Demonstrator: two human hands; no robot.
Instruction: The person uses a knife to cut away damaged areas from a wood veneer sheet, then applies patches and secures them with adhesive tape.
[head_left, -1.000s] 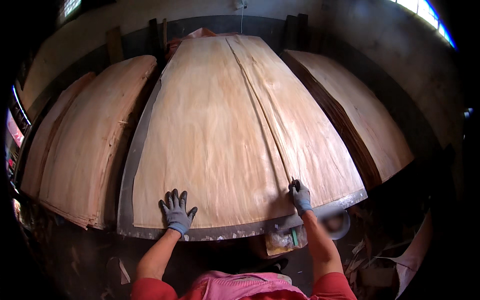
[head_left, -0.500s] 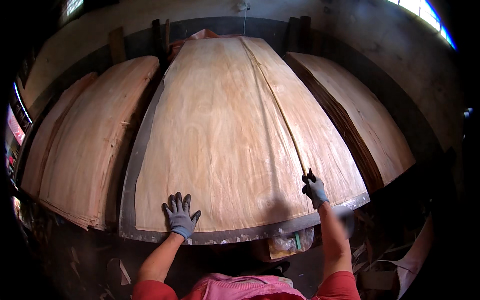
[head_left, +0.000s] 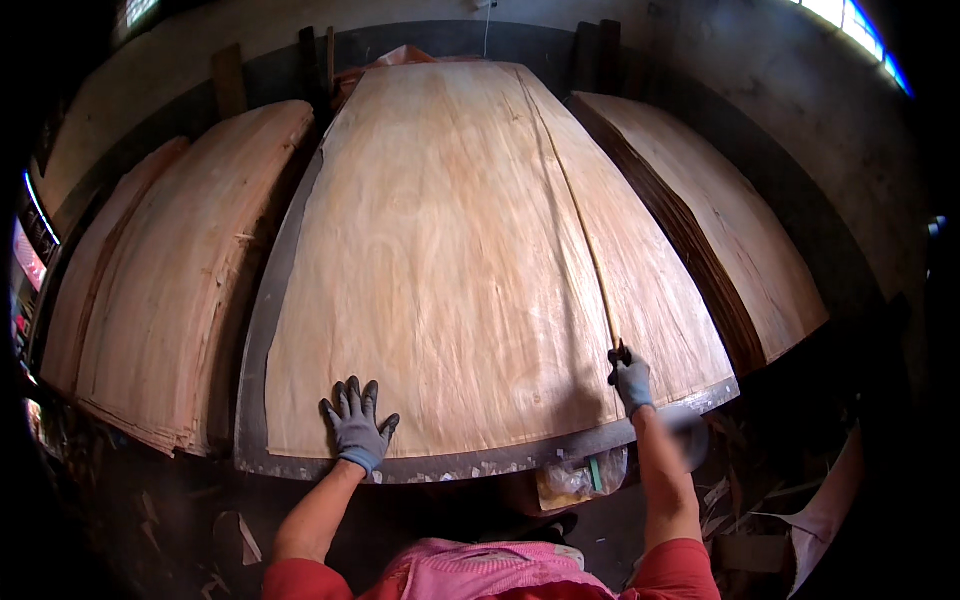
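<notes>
A large pale wood veneer sheet (head_left: 430, 230) lies flat on a dark-edged table (head_left: 400, 469) before me. My left hand (head_left: 359, 425), in a grey glove with black fingers, rests palm down near the sheet's front edge, fingers spread. Near the front right, my right hand (head_left: 630, 376), gloved alike, closes round the near end of a long thin stick (head_left: 603, 290). The stick stretches away over the veneer toward its far edge, and its shadow falls to the left. Whether it touches the sheet along its length I cannot tell.
Stacks of veneer stand on the left (head_left: 180, 270) and on the right (head_left: 720, 220). A clear plastic bag (head_left: 568, 482) shows under the table's front edge. Wood scraps (head_left: 735, 500) litter the floor. Reddish-brown cloth (head_left: 405, 56) sits at the far end, near the wall.
The far part of the stick has swung to the right, and its shadow with it. My right hand has shifted slightly right. My left hand stays flat on the sheet.
</notes>
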